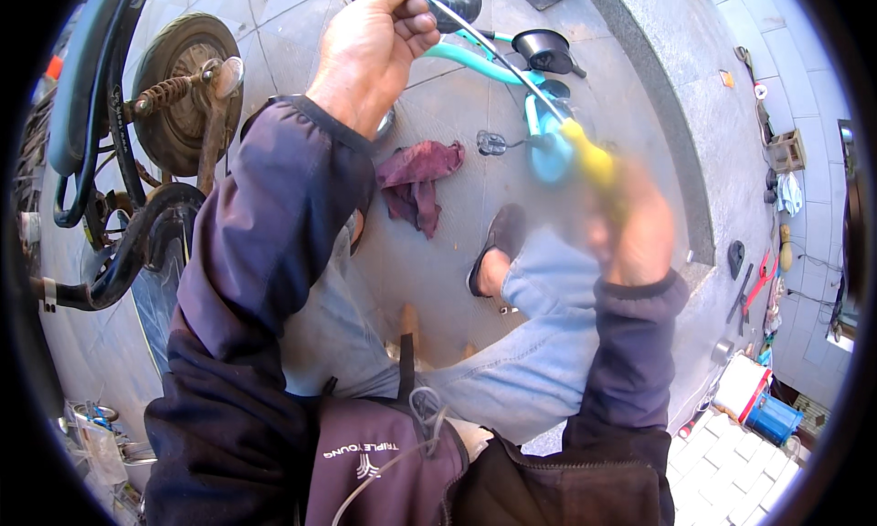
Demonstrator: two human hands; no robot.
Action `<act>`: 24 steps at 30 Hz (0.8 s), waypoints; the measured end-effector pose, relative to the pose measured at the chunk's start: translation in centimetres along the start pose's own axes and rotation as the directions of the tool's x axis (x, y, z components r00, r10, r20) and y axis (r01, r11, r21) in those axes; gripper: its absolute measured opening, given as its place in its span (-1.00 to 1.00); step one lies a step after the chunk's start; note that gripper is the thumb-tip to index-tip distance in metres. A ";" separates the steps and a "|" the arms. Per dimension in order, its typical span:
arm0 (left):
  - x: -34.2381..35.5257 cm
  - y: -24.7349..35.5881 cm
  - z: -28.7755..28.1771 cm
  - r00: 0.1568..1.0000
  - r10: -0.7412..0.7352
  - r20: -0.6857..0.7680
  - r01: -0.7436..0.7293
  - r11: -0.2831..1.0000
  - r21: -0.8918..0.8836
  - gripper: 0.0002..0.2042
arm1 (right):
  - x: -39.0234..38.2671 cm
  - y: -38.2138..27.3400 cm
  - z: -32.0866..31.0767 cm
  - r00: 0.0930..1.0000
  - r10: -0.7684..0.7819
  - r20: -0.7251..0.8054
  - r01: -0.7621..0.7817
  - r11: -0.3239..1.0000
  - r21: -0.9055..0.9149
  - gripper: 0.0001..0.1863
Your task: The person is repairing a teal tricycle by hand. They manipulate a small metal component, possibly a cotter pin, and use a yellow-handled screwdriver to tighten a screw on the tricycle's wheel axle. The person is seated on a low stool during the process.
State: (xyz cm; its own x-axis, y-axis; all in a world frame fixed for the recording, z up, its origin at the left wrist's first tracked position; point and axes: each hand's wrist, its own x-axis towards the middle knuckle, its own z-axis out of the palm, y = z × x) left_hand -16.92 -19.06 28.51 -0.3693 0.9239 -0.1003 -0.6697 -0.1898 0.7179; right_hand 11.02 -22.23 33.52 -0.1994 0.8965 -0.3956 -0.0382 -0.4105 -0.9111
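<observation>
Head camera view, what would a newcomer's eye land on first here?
Probably the yellow-handled tool, slanting across the upper middle from the left hand to the blurred right hand at its handle. Next, the turquoise tube behind it and the maroon cloth left of centre. A dusty wheel also stands out at upper left.

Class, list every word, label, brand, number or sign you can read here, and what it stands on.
Purple jacket: white lettering beside a white emblem, legible but not copied here.
Black bar at left: pale marks, too small to read.
</observation>
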 end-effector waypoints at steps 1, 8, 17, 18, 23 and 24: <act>0.0 -0.1 -0.2 0.999 -0.006 -0.036 0.006 1.000 -0.004 -0.75 | 0.0 0.5 0.1 0.991 -0.133 -0.015 0.132 0.991 -0.035 -0.71; -0.6 -0.1 1.0 0.995 -0.049 -0.090 0.044 0.998 -0.053 -0.76 | 0.3 0.7 0.7 0.960 -0.276 -0.041 0.278 0.956 0.090 -0.66; -0.7 -0.1 0.8 0.998 -0.031 -0.050 0.029 0.999 -0.036 -0.76 | 0.7 1.6 0.4 0.919 -0.391 -0.053 0.388 0.919 -0.068 -0.66; -0.7 -0.1 0.8 0.998 -0.028 -0.047 0.026 0.999 -0.041 -0.76 | 0.8 1.6 0.6 0.915 -0.399 -0.056 0.398 0.917 -0.040 -0.66; -0.6 -0.2 0.8 0.999 -0.020 -0.025 0.018 0.997 -0.070 -0.76 | 0.4 0.4 -0.1 0.992 -0.096 0.085 0.096 0.995 0.004 -0.59; -0.6 -0.2 0.7 1.000 -0.015 -0.025 0.013 0.998 -0.068 -0.76 | 0.2 0.2 -0.3 0.994 -0.041 0.105 0.045 0.998 -0.032 -0.56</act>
State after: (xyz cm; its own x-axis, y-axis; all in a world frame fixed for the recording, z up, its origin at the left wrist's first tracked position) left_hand -16.13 -19.31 28.94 -0.3754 0.9179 -0.1285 -0.7166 -0.1995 0.6683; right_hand 11.30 -22.13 33.19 -0.2996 0.8901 -0.3433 -0.0158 -0.3644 -0.9311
